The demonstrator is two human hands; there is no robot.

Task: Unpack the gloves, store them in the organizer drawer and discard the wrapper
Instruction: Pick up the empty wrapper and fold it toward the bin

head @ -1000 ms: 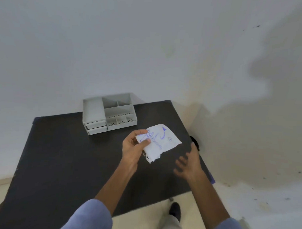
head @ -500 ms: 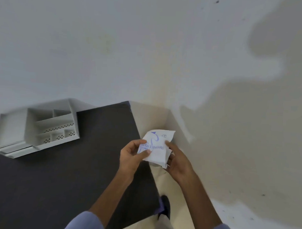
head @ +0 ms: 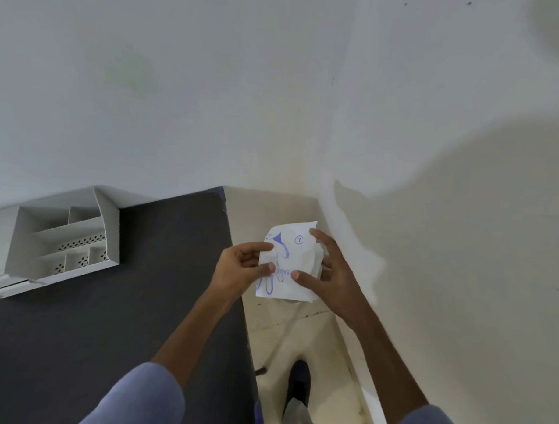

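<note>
A white paper wrapper [head: 297, 260] with blue glove print is held in the air beyond the table's right edge, above the floor. My left hand [head: 239, 272] pinches its left side between thumb and fingers. My right hand [head: 331, 274] grips its right side, thumb on the front and fingers at the top corner. The grey organizer [head: 60, 239] with open compartments and a drawer front at its lower left stands on the black table [head: 125, 317] at far left. I see no loose gloves.
A white wall fills the upper view and meets a second wall in a corner on the right. My dark shoe [head: 299, 382] stands on the pale floor [head: 277, 338] beside the table's right edge.
The view has swung right, so the organizer slid to the left. My right hand came up and took hold of the wrapper, which now sits over the floor, off the table.
</note>
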